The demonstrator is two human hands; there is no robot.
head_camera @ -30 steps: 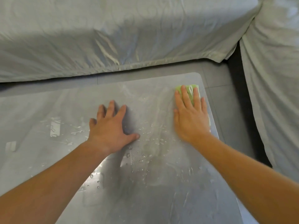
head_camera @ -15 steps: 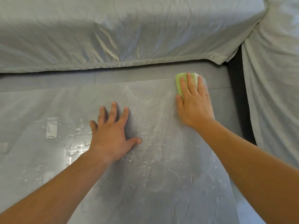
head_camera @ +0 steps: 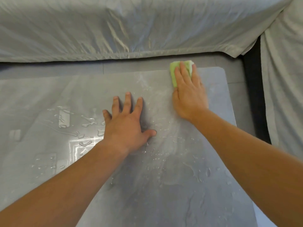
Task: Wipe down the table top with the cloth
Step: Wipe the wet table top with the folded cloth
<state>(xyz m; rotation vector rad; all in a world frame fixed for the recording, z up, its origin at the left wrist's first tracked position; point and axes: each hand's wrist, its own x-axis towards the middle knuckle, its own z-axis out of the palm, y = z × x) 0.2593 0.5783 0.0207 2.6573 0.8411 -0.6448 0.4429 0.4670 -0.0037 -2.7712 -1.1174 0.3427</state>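
Right grip (head_camera: 190, 94) unclenched, flat on cloth (head_camera: 173, 70) at far edge of table top (head_camera: 216, 99); left grip (head_camera: 126, 126) unclenched, flat mid-table.

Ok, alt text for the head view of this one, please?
A person's right hand presses a green cloth flat at the far edge of a wet grey table top, the left hand spread flat beside it.

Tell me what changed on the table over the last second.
The right hand, flat on the green cloth, pushed it away to the far edge of the table, then left along that edge, away from the right corner. Nothing was taken hold of or let go. The left hand stayed spread flat on the wet top, and the water drops beside it remain.
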